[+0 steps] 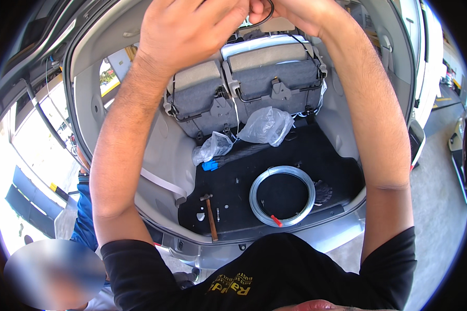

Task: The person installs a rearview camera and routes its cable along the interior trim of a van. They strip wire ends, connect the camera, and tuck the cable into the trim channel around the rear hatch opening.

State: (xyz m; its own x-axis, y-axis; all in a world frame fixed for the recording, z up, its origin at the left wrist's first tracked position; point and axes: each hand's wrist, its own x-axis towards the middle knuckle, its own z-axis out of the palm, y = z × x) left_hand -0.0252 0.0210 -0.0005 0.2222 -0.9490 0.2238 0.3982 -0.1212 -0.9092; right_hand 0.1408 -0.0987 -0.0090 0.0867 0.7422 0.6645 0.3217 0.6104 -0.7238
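Observation:
Both my hands are raised at the top of the view, in front of the open back of a vehicle. My left hand has its fingers curled together around a thin black cable. The cable bends in a short loop between my hands. My right hand is closed at the loop's other side, its fingers curled and partly cut off by the upper edge. What the cable runs to is out of view. Below lies a coil of silvery wire with a red tip, touched by neither hand.
On the black cargo floor are a wooden-handled hammer, small loose parts, a dark glove and clear plastic bags. Grey seat backs stand behind. The bumper is close to my body. Another person is at the left.

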